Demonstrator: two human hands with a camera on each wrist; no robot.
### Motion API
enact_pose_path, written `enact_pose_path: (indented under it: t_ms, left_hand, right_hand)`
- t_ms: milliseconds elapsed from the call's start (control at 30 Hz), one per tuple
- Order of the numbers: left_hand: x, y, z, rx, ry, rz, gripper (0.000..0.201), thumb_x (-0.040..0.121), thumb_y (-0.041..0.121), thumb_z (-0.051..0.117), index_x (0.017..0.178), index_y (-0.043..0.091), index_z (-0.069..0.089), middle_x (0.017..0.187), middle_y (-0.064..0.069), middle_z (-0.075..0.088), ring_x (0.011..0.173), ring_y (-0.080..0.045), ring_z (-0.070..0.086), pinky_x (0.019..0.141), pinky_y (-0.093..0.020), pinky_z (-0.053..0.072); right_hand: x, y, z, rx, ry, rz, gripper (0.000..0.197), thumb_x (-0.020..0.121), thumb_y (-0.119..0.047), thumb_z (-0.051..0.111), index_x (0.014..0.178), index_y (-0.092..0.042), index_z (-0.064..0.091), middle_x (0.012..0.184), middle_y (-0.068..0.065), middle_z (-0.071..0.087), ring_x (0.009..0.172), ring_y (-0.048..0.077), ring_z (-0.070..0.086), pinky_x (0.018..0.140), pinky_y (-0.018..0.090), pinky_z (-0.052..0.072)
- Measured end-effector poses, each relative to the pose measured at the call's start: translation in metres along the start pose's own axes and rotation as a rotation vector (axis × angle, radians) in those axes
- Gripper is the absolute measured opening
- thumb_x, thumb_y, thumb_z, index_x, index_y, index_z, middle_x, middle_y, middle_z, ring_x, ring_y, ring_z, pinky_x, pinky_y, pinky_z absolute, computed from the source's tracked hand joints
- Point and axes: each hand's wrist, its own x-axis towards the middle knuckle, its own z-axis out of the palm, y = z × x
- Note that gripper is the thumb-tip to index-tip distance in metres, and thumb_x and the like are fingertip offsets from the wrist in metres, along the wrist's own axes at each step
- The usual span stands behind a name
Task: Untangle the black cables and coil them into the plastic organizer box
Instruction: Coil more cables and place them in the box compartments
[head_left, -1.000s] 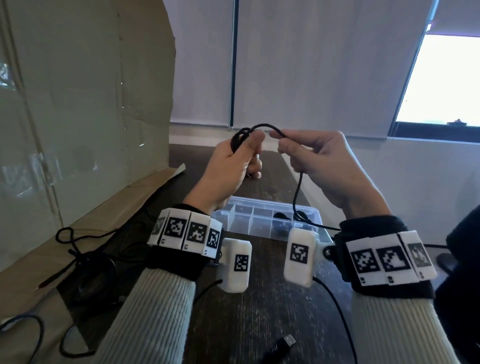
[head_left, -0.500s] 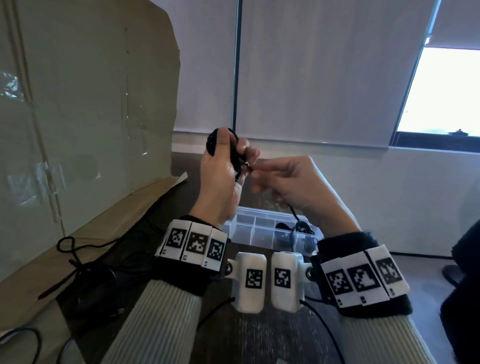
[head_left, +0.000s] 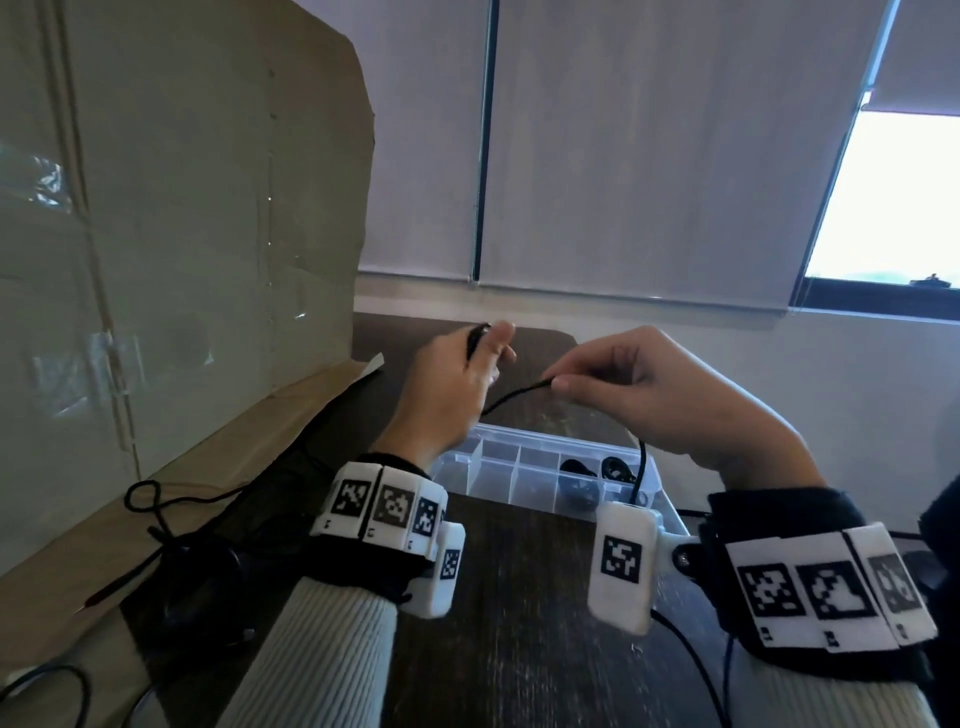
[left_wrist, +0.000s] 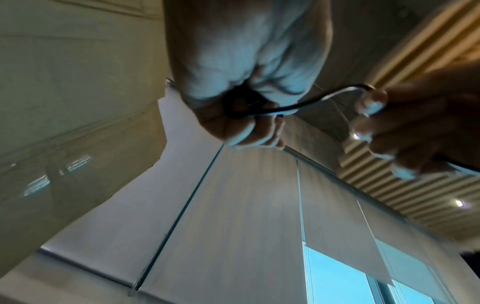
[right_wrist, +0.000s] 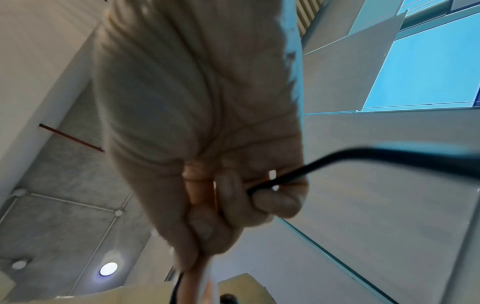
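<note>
black cable (head_left: 511, 396) between both hands, above clear organizer box (head_left: 537, 470)

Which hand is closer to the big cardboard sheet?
Left. The left hand is next to the cardboard sheet, near its right edge. The right hand is farther away, above the organizer box.

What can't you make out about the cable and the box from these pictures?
- Coil in the left hand: head view, the fingers cover it, so its loop count is hidden.
- Cable lower end: head view, the right wrist camera blocks where it drops toward the box.
- Box contents: dark shapes, too small to identify.
- Cable in the right wrist view: blurred and cut off by the right edge.
</note>
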Motion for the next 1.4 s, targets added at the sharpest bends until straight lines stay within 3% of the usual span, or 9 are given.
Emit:
enact_pose_path:
  t_ms: [167, 333, 567, 633, 767, 967, 1067, 1200, 1400]
  left_hand:
    - [-0.007, 0.017, 0.009, -0.086, -0.231, -0.084, 0.077, 0.084, 0.069, 0.02, 0.073, 0.013, 0.072, 0.054, 0.009, 0.06, 0.049, 0.0, 0.049, 0.055, -0.018, 0.038]
    - [-0.007, 0.022, 0.008, -0.028, -0.418, -0.047, 0.034, 0.082, 0.05, 0.063, 0.059, 0.026, 0.058, 0.047, 0.015, 0.046, 0.044, 0.0, 0.039, 0.049, -0.019, 0.033]
    - [-0.004, 0.016, 0.006, -0.496, -0.278, -0.138, 0.031, 0.095, 0.036, 0.046, 0.078, 0.011, 0.055, 0.084, 0.001, 0.071, 0.087, -0.019, 0.071, 0.081, -0.033, 0.054]
    - [-0.002, 0.013, 0.007, -0.547, -0.21, -0.188, 0.031, 0.098, 0.033, 0.044, 0.081, 0.01, 0.055, 0.108, -0.005, 0.071, 0.102, -0.019, 0.069, 0.093, -0.039, 0.053]
    - [0.003, 0.016, 0.003, -0.789, 0.033, -0.26, 0.031, 0.101, 0.032, 0.038, 0.082, 0.012, 0.051, 0.109, -0.013, 0.07, 0.105, -0.022, 0.068, 0.098, -0.047, 0.049]
    - [0.007, 0.014, -0.007, -0.947, 0.197, -0.286, 0.037, 0.103, 0.035, 0.033, 0.078, 0.012, 0.046, 0.058, 0.001, 0.058, 0.07, -0.02, 0.072, 0.074, -0.048, 0.057]
    - [0.007, 0.015, -0.005, -0.992, 0.231, -0.351, 0.027, 0.102, 0.034, 0.037, 0.083, 0.016, 0.042, 0.053, 0.005, 0.04, 0.044, -0.006, 0.045, 0.048, -0.029, 0.053]
    - [0.007, 0.008, -0.01, -0.684, 0.215, -0.306, 0.023, 0.101, 0.034, 0.041, 0.089, 0.017, 0.051, 0.051, 0.011, 0.038, 0.039, -0.002, 0.03, 0.036, -0.014, 0.023]
    - [0.001, -0.002, -0.008, -0.062, 0.055, -0.091, 0.029, 0.098, 0.039, 0.047, 0.083, 0.018, 0.061, 0.061, 0.007, 0.053, 0.049, -0.005, 0.046, 0.052, -0.022, 0.039]
  right_hand:
    - [0.014, 0.017, 0.006, -0.023, 0.282, -0.063, 0.023, 0.089, -0.016, 0.066, 0.082, -0.036, 0.076, 0.081, -0.005, 0.072, 0.085, 0.018, 0.066, 0.087, 0.039, 0.052]
    - [0.015, 0.024, 0.006, 0.027, 0.43, -0.049, 0.006, 0.082, -0.02, 0.075, 0.084, -0.024, 0.078, 0.074, -0.012, 0.07, 0.075, 0.003, 0.064, 0.075, 0.019, 0.047]
    - [0.02, 0.029, 0.011, 0.237, 0.411, 0.108, 0.009, 0.086, -0.021, 0.07, 0.087, -0.013, 0.067, 0.059, -0.009, 0.062, 0.043, -0.001, 0.048, 0.045, 0.015, 0.04]
    - [0.021, 0.031, 0.013, 0.258, 0.373, 0.154, 0.009, 0.09, -0.019, 0.066, 0.086, -0.014, 0.059, 0.062, -0.003, 0.06, 0.044, 0.004, 0.048, 0.047, 0.022, 0.042]
    - [0.022, 0.037, 0.017, 0.256, 0.316, 0.211, 0.008, 0.094, -0.014, 0.06, 0.087, -0.014, 0.055, 0.068, 0.002, 0.056, 0.041, 0.0, 0.046, 0.051, 0.026, 0.045]
    - [0.022, 0.036, 0.03, 0.199, 0.128, 0.152, 0.014, 0.089, -0.006, 0.065, 0.079, -0.016, 0.064, 0.061, -0.002, 0.06, 0.043, 0.003, 0.047, 0.053, 0.029, 0.046]
    - [0.019, 0.03, 0.032, 0.076, -0.057, 0.166, 0.006, 0.091, -0.015, 0.065, 0.088, -0.017, 0.071, 0.063, -0.003, 0.066, 0.05, 0.009, 0.05, 0.057, 0.028, 0.05]
    - [0.007, 0.016, 0.02, -0.05, -0.319, 0.182, 0.019, 0.093, -0.026, 0.061, 0.093, -0.012, 0.075, 0.057, -0.007, 0.06, 0.051, 0.005, 0.049, 0.056, 0.016, 0.044]
    - [0.009, 0.006, 0.016, -0.047, -0.094, 0.019, 0.02, 0.093, -0.023, 0.061, 0.08, -0.015, 0.074, 0.059, -0.002, 0.057, 0.054, 0.009, 0.044, 0.055, 0.018, 0.039]
